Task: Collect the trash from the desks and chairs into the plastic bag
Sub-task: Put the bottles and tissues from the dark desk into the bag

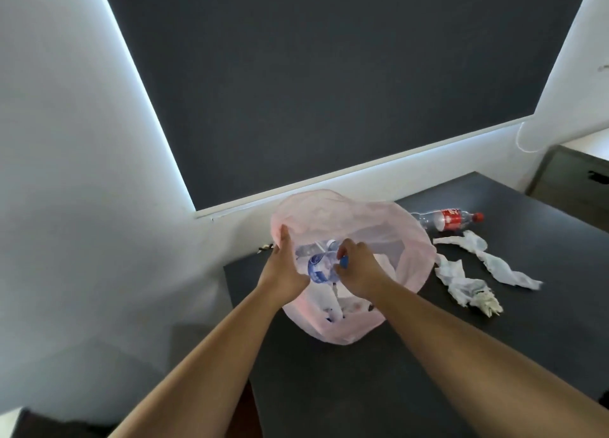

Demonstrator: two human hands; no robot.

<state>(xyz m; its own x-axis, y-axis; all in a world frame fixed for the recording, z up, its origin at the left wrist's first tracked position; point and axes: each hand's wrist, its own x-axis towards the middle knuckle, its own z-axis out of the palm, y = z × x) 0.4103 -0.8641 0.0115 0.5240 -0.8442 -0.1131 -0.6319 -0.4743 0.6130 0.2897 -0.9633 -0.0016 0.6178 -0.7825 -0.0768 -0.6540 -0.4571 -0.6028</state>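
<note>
On desk (514, 332): bag (405, 240), pink, see-through, mouth open upward, trash inside.
Water bottle (318, 269): blue label, in the bag's mouth, cap end at right hand.
Right hand (359, 269): fingers curled round the bottle's cap end.
Left hand (285, 268): on bag's left rim, fingers extended; pinching or not, can't tell.
Red bottle (446, 219): lying behind bag, to the right.
Tissues (456, 274): crumpled, just right of bag.

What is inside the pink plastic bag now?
A clear bottle with a blue label, gripped by the right hand at the mouth. Lower down, white paper shows through the pink bag; the rest is too blurred to tell.
</note>
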